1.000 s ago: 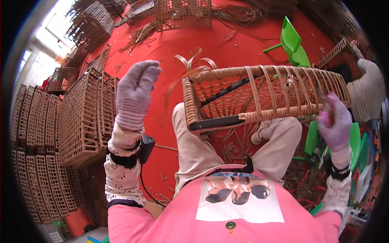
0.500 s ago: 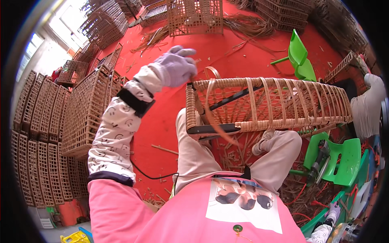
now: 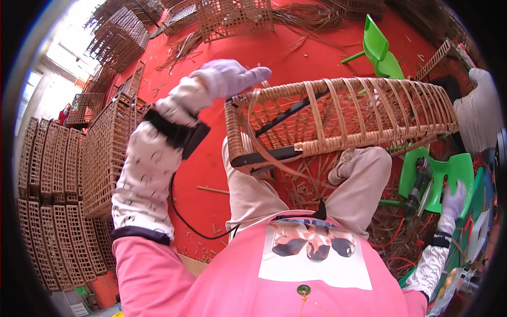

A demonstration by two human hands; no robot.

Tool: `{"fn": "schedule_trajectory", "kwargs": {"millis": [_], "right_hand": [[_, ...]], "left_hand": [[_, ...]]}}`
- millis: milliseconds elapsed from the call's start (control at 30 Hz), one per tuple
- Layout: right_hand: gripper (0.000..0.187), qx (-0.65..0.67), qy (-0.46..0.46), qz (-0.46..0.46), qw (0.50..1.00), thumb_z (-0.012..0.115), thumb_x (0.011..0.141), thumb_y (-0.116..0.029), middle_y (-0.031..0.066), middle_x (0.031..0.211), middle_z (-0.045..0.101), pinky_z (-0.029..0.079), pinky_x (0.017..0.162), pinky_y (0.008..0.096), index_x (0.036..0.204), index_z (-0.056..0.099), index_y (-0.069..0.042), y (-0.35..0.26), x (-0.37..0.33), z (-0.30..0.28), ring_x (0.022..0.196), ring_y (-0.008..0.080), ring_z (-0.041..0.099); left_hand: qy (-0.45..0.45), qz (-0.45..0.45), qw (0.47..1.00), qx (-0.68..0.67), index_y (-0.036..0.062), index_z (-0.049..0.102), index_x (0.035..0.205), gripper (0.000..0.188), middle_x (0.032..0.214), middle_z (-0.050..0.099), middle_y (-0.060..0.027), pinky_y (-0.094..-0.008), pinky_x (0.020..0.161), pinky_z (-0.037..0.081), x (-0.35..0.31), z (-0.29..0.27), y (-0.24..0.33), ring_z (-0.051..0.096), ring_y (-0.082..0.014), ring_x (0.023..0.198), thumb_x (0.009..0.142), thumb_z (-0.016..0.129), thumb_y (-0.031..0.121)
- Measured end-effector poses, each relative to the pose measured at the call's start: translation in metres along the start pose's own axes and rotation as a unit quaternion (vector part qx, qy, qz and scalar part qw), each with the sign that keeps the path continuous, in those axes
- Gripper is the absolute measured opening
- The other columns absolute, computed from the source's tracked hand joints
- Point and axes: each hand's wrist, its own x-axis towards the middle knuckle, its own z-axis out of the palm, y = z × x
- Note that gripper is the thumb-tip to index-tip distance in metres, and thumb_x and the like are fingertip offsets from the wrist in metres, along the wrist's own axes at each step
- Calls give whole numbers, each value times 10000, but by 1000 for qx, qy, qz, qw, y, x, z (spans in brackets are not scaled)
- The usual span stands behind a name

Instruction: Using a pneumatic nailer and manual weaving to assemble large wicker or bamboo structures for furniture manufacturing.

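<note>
Right hand [image 3: 454, 199] had moved up from the lower-right edge to the green chair [image 3: 462, 171]. Its fingers appeared extended, but blur prevented confirmation of its opening or contents. Left hand [image 3: 227, 79], fingers nearly straight, stood at the upper left corner of the woven frame [image 3: 343, 141]; contact could not be confirmed. The frame lay crosswise before the lap. It appeared light and stiff, best held by its wrapped rim; the loose strip [image 3: 277, 162] looked flexible.
</note>
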Motion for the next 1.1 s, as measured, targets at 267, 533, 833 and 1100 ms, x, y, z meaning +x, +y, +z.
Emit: {"fn": "schedule_trajectory", "kwargs": {"millis": [267, 533, 833, 1100], "right_hand": [[372, 313, 55, -252, 914, 647, 749, -76, 147, 1169, 546, 431, 903, 350, 1111, 562, -51, -199, -15, -103, 1056, 309, 538], [354, 465, 9, -384, 798, 681, 735, -129, 155, 1132, 562, 452, 869, 374, 1071, 591, -65, -290, -34, -147, 1022, 322, 555], [337, 491, -45, -363, 790, 700, 682, -122, 159, 1067, 577, 461, 813, 405, 1001, 608, -64, -296, -60, -135, 932, 340, 574], [328, 511, -58, -347, 784, 692, 693, -126, 162, 1042, 581, 471, 793, 399, 1002, 602, -61, -295, -66, -136, 907, 331, 587]], "left_hand": [[-13, 328, 820, -469, 33, 560, 1069, 287, 992, 601, -34, -270, 853, 462, 12, 40, -12, 557, -113, 923, 802, 643, 98], [111, 346, 900, -240, 37, 589, 867, 186, 842, 622, -51, -279, 710, 491, 5, 40, -46, 584, -124, 773, 716, 533, -56], [6, 38, 999, 29, 108, 667, 962, 577, 942, 649, -146, -420, 834, 421, 36, 17, -1, 595, -314, 945, 857, 326, 561], [20, 201, 828, -523, -61, 324, 1316, 611, 1048, 621, -147, -271, 876, 452, 51, 46, -18, 588, -197, 989, 813, 630, 103]]}}
